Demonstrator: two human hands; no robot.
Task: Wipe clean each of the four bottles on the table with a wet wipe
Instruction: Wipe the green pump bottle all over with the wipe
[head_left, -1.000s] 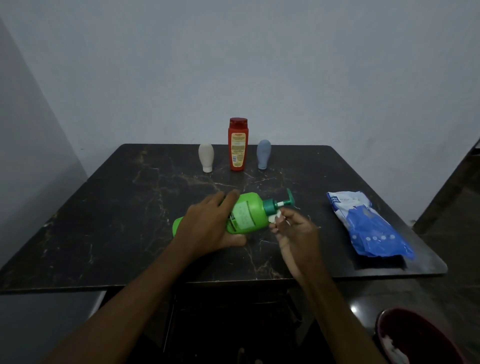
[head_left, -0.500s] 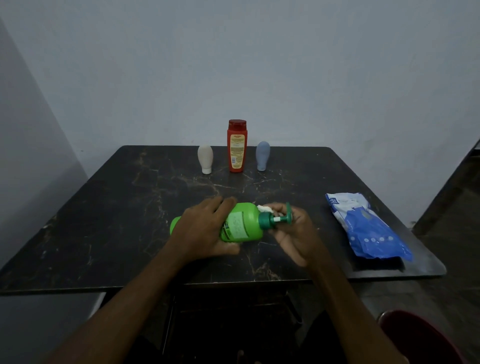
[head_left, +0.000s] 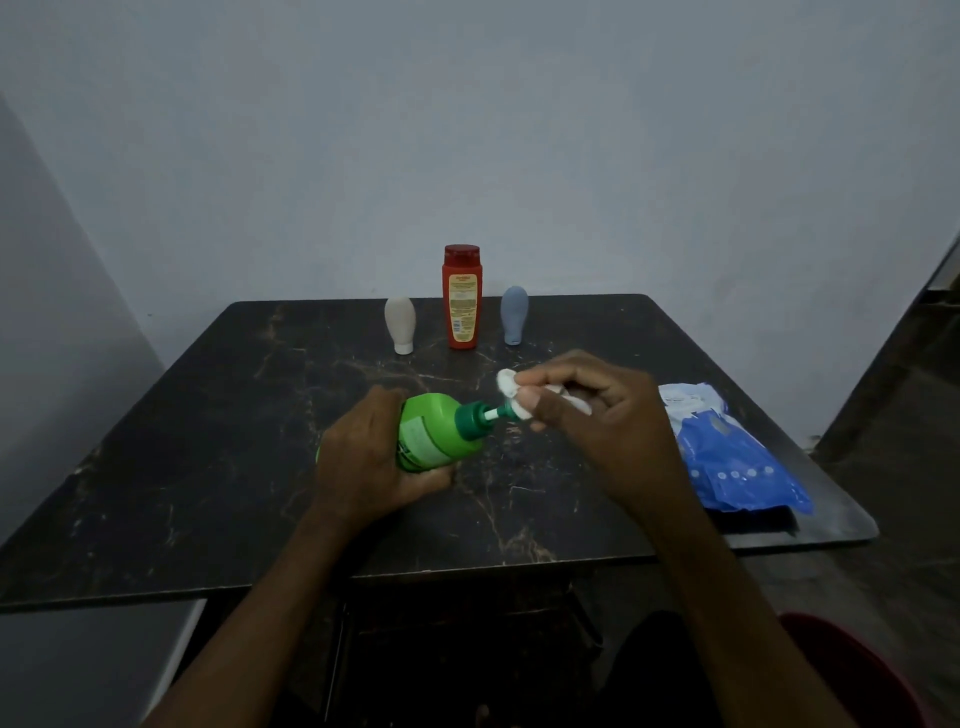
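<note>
My left hand (head_left: 363, 457) grips a green pump bottle (head_left: 431, 436), held tilted on its side over the middle of the dark marble table (head_left: 208, 441). Its dark green pump points right. My right hand (head_left: 597, 415) pinches a white wet wipe (head_left: 511, 387) wrapped around the pump head, which is mostly hidden by the wipe and my fingers. At the far edge stand a white bottle (head_left: 400, 325), a red bottle (head_left: 462, 296) with a yellow label, and a grey-blue bottle (head_left: 514, 314), all upright in a row.
A blue and white wet-wipe pack (head_left: 727, 447) lies on the table's right side. A dark red bin (head_left: 857, 675) sits on the floor at the lower right. A grey wall runs behind the table and along its left.
My right hand has lifted from beside the pump neck to over the pump head with the wipe. The green bottle has turned so that the pump tilts up to the right.
</note>
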